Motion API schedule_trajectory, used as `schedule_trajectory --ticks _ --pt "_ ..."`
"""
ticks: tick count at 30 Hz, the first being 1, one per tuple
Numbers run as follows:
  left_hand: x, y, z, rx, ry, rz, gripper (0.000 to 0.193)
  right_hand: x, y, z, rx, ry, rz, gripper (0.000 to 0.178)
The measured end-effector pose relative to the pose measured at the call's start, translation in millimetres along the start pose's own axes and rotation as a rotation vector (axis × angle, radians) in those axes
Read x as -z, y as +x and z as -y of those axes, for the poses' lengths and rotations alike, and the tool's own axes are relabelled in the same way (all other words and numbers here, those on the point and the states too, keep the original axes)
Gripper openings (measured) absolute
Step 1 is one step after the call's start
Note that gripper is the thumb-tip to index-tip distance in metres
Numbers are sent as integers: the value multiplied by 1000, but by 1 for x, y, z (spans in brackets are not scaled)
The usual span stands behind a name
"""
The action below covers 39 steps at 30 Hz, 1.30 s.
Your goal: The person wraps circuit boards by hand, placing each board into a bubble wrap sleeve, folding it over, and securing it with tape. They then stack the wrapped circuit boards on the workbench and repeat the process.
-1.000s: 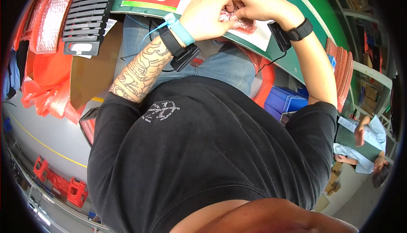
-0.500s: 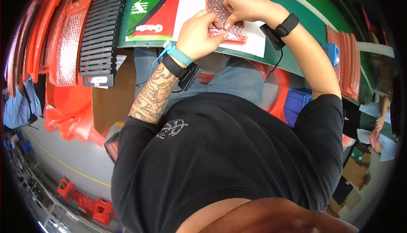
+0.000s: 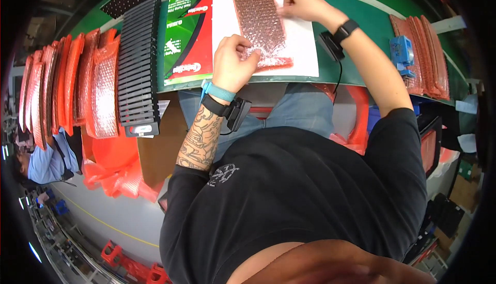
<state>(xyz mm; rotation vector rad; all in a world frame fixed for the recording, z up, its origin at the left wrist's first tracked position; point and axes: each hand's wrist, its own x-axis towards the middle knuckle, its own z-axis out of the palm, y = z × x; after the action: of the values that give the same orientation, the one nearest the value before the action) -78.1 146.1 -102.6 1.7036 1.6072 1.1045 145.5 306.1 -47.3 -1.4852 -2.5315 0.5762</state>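
A pinkish bubble wrap bag (image 3: 256, 12) lies tilted on a white sheet (image 3: 302, 51), its crumpled lower end toward me. At that end, my left hand (image 3: 235, 64) is closed, thumb and fingertips on the clear plastic at the bag's lower left side. Just off the bag's right edge is my right hand (image 3: 310, 6), fingers curled together in a pinch. Whatever it may hold is too small to make out. A red and green printed sheet (image 3: 188, 36) lies left of the white one.
A black slotted rack (image 3: 138, 67) stands at the left, beside a row of red bubble wrap bags (image 3: 103, 93). More bags (image 3: 426, 62) and a blue tape dispenser-like object (image 3: 402, 56) are at the right. The green table's near edge (image 3: 237, 81) runs before my lap.
My right hand has moved from the bag's near end to its right edge. My left hand remains at the near end. The view has shifted, and the bag now lies more tilted.
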Motion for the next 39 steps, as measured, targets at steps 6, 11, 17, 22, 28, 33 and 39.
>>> schedule_trajectory --ticks 6,11,17,22,28,33,39 --pt "17 30 5 522 -627 96 84 -56 -73 7 -380 875 101 40" --pt "38 55 -5 707 -707 367 43 -59 -89 55 -365 1160 101 44" --pt "-15 54 -32 499 -911 243 28 -42 -122 74 -396 1438 -143 51" --pt "-40 45 -55 426 -927 178 30 -59 -134 72 -259 1373 -383 53" --pt "-62 46 -88 309 -977 215 30 -59 -150 50 -122 1083 -633 52" --pt "-85 47 -142 193 -1122 201 34 -22 -191 42 -11 1713 -723 50" --pt "-163 25 -202 -123 -921 48 51 11 -210 29 77 1897 -1251 40"
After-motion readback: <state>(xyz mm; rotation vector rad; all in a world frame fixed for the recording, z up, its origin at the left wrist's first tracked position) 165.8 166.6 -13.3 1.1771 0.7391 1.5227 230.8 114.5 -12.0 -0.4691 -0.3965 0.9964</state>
